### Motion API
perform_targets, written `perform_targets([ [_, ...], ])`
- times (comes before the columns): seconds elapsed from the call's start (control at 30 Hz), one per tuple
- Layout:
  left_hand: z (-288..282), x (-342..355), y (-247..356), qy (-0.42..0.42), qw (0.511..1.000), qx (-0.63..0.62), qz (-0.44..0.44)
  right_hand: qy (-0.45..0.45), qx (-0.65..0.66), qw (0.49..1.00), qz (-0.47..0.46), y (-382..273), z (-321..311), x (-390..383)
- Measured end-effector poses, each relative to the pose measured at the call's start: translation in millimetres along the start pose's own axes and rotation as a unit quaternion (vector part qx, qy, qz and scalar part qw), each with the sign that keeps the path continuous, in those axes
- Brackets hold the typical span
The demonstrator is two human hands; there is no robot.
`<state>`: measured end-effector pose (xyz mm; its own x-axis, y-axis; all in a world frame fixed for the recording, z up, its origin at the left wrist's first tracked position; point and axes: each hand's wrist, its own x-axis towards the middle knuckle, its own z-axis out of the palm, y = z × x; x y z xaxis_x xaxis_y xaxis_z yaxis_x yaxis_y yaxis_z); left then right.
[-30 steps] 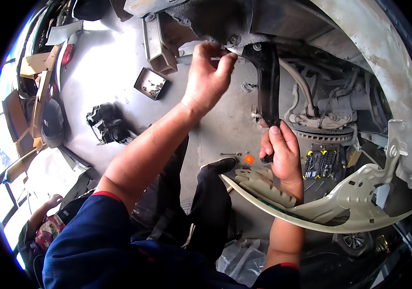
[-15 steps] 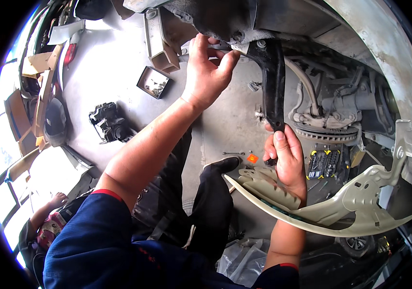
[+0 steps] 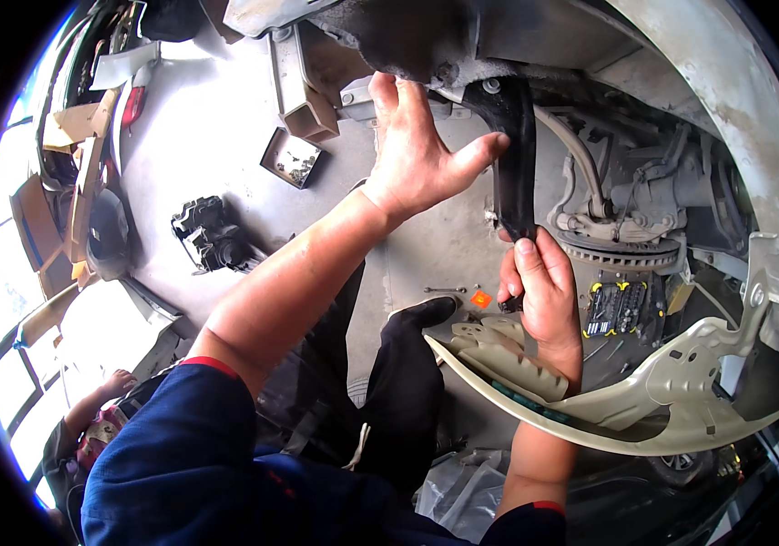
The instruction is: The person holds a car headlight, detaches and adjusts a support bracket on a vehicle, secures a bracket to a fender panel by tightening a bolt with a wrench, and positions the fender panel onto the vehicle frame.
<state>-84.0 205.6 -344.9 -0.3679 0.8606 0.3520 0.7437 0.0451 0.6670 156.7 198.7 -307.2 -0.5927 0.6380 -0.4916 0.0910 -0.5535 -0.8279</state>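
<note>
A long black metal suspension arm (image 3: 515,164) hangs down from under the car body, with a bolt head (image 3: 491,86) at its top end. My right hand (image 3: 542,278) is closed around its lower end. Beside its upper part is my left hand (image 3: 421,155), fingers stretched upward and thumb spread out toward the black arm. Those fingertips reach the edge of the dark underbody (image 3: 417,45) and are partly hidden; whether the thumb touches the arm I cannot tell. My right forearm passes behind a curved beige body panel (image 3: 662,400).
A brake disc (image 3: 621,255) and hub stand at right, above a socket set (image 3: 615,308). A small open box (image 3: 291,156) of fasteners and a black car part (image 3: 207,232) lie on the floor. Cardboard (image 3: 43,223) is stacked at left; another person's hand (image 3: 119,382) shows below it.
My left hand has opened from a bent-finger pose, its thumb swinging right and down toward the black arm. My right hand keeps its hold on the arm's lower end.
</note>
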Motion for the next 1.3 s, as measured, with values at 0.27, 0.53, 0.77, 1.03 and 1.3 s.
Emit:
perform_targets([
  [0.27,40,6,-13,-0.036,0.990,0.115,-0.070,-0.016,-0.010,1.000,0.005,-1,-1,5],
  [0.53,25,13,-7,-0.073,0.972,0.223,0.023,-0.055,-0.023,0.998,-0.020,0,-7,21],
  [0.77,13,22,7,-0.123,0.983,0.139,0.011,-0.059,-0.034,0.998,-0.003,-6,-13,20],
  [1.03,19,21,-7,-0.102,0.973,0.208,0.028,-0.076,-0.016,0.997,0.004,-5,-13,22],
  [1.3,2,21,1,-0.127,0.990,0.059,-0.018,-0.034,0.085,0.994,-0.063,33,-31,6],
])
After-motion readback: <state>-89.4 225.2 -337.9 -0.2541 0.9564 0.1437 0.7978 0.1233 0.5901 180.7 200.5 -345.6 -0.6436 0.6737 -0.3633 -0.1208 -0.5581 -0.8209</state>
